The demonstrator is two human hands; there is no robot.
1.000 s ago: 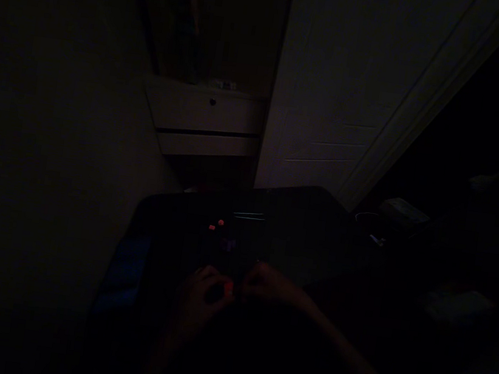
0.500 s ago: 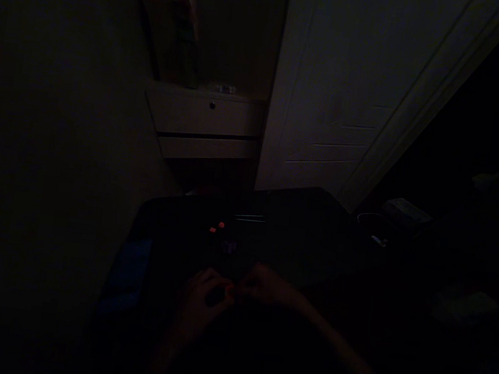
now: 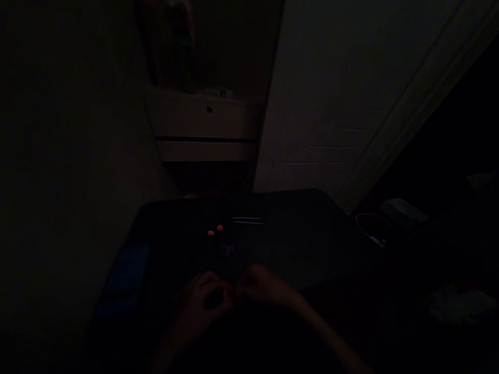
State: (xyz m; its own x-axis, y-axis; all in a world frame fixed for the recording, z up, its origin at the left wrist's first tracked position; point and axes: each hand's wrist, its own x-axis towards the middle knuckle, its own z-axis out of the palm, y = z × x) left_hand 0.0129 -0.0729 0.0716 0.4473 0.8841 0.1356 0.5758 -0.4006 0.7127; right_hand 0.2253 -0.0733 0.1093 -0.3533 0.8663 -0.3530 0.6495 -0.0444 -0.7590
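The scene is very dark. Over the near part of the dark table (image 3: 299, 230), my left hand (image 3: 203, 297) is closed, thumb and forefinger pinching a small orange-red piece (image 3: 227, 291) whose kind I cannot make out. Close against it on the right is my right hand (image 3: 259, 285), fingers bent together at the same piece; anything inside them is hidden. Two small glowing orange-red pieces (image 3: 215, 230) lie beyond the hands, with a dim purplish object (image 3: 226, 249) just nearer. Farther back are two thin, pale parallel sticks (image 3: 247, 220).
A flat bluish object (image 3: 126, 272) lies at the table's left side. Behind the table stand a drawer unit (image 3: 207, 123) with a bag (image 3: 169, 29) on top and a pale panelled door (image 3: 325, 99). To the right are a box (image 3: 405, 212) and a white cable (image 3: 365, 219).
My right hand has shifted slightly left, closing the gap to my left hand. Less of the orange-red piece shows between them. The view has tilted a little.
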